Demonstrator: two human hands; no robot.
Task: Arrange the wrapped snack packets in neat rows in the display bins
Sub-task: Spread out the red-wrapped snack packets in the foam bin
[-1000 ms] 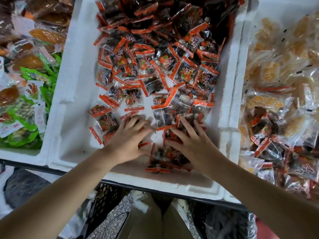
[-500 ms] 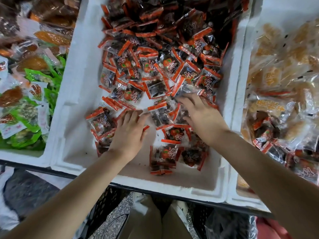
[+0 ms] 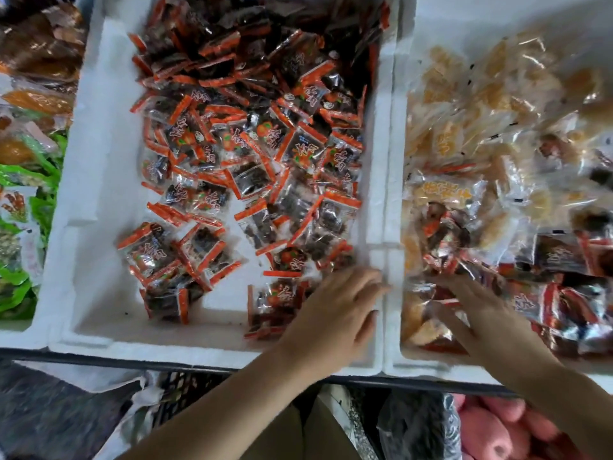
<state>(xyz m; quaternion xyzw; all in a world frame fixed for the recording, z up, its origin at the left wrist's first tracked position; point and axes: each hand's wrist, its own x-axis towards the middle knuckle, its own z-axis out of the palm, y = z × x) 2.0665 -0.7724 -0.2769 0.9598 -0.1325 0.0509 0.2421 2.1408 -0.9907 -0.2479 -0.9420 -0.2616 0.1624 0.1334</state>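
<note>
The middle bin (image 3: 86, 161), a white foam box, takes up most of the view. Its orange packets (image 3: 252, 154) lie in a loose heap, tilted every way and overlapping, thick at the far end and thinning to a few scattered ones near the front, where bare floor shows. No row is visible anywhere, so the sorting looks barely begun.

The right bin (image 3: 464, 21), touching it wall to wall, holds yellow packets (image 3: 447, 137) with stray orange packets (image 3: 557, 250) mixed in along its near side. These likely need pulling out and moving across. The left bin (image 3: 16, 332) is only partly in view, with green packets (image 3: 20, 293) jumbled inside.

The left hand (image 3: 335, 317) hovers over the middle bin's near right corner, fingers relaxed and reaching onto the shared wall, holding nothing. The right hand (image 3: 487, 320) lies in the right bin, fingers spread flat on the mixed packets, blurred but apparently gripping none.
</note>
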